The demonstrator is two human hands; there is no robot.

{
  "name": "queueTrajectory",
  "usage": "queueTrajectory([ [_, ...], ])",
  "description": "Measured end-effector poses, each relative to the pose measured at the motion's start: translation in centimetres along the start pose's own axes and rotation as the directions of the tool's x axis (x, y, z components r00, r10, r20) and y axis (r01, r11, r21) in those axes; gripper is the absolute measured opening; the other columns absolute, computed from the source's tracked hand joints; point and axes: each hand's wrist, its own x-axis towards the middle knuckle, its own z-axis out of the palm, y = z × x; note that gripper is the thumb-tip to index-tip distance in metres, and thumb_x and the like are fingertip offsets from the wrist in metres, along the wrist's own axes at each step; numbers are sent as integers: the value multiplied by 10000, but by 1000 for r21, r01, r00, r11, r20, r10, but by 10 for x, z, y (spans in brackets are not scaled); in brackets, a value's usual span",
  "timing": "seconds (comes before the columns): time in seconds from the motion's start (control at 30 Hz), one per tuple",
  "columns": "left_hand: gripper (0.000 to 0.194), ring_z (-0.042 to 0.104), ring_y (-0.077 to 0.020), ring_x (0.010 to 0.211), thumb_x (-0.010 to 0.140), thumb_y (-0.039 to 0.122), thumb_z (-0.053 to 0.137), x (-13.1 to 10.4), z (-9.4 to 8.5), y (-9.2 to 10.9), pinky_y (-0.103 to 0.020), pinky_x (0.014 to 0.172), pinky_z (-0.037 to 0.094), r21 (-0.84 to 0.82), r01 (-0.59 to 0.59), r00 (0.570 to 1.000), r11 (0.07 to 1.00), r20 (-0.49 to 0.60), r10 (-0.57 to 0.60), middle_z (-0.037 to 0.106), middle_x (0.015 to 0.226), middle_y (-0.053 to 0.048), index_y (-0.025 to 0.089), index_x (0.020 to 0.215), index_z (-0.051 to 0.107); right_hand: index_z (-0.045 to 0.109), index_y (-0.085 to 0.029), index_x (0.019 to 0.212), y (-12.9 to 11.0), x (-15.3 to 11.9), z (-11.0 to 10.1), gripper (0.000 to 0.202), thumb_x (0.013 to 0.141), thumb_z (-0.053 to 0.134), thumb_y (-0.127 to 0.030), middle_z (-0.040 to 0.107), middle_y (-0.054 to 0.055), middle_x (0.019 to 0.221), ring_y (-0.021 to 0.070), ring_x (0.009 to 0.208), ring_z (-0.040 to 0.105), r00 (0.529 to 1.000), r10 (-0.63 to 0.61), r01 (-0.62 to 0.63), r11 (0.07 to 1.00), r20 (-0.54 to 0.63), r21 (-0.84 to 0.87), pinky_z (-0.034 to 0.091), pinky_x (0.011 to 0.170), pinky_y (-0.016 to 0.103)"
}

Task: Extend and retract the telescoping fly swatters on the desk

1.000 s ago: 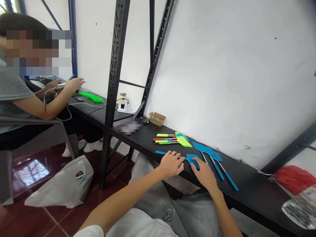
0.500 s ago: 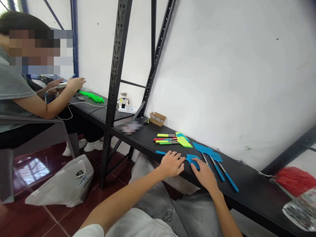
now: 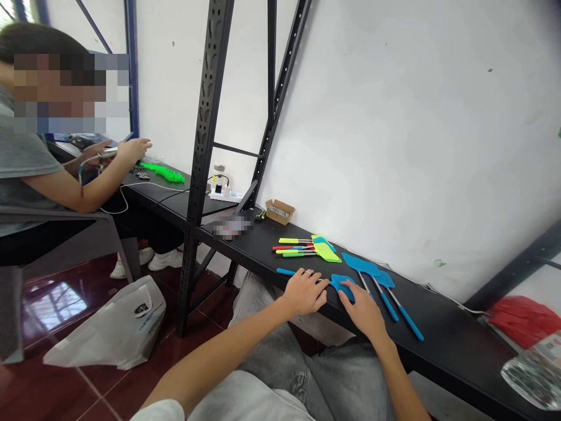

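Note:
A blue fly swatter (image 3: pixel 339 282) lies near the front edge of the black table, handle to the left and flat head to the right. My left hand (image 3: pixel 304 291) is over its metal shaft, fingers bent round it and hiding part of it. At the swatter's head, my right hand (image 3: pixel 363 308) has thumb and fingers closed on the near right part; the fingertips are partly hidden. Just beyond my right hand lie several more blue fly swatters (image 3: pixel 360 265), handles towards me. Yellow, green and red-handled fly swatters (image 3: pixel 326 252) lie in a pile behind my left hand.
The black table (image 3: pixel 460 342) runs along the wall. An open cardboard box (image 3: pixel 280 211) and a power strip (image 3: pixel 225 193) stand at its back. A black upright post (image 3: pixel 205 111) rises left. A person (image 3: pixel 35 146) sits beyond. Right are a red bag (image 3: pixel 523 320) and clear plastic packaging (image 3: pixel 532 377).

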Motion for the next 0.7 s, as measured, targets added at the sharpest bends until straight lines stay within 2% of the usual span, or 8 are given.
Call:
queueTrajectory([
  [0.27,413,589,-274,1107,1021,407,372,0,-1,0,-422,890,421,-5,3,1000,1000,12,-3,663,1258,-84,236,1325,593,611,-238,1296,1,0,0,491,975,390,-536,642,91,1355,300,1268,579,1000,4,-4,1000,18,13,479,1015,439],
  [0.7,413,587,-276,1113,1022,408,371,0,-1,0,-421,883,420,-4,-7,1000,1000,8,7,660,1270,-82,231,1324,590,648,-239,1265,2,1,1,459,965,427,-506,667,95,1315,290,1206,625,999,-18,18,1000,-27,-4,512,968,415],
])
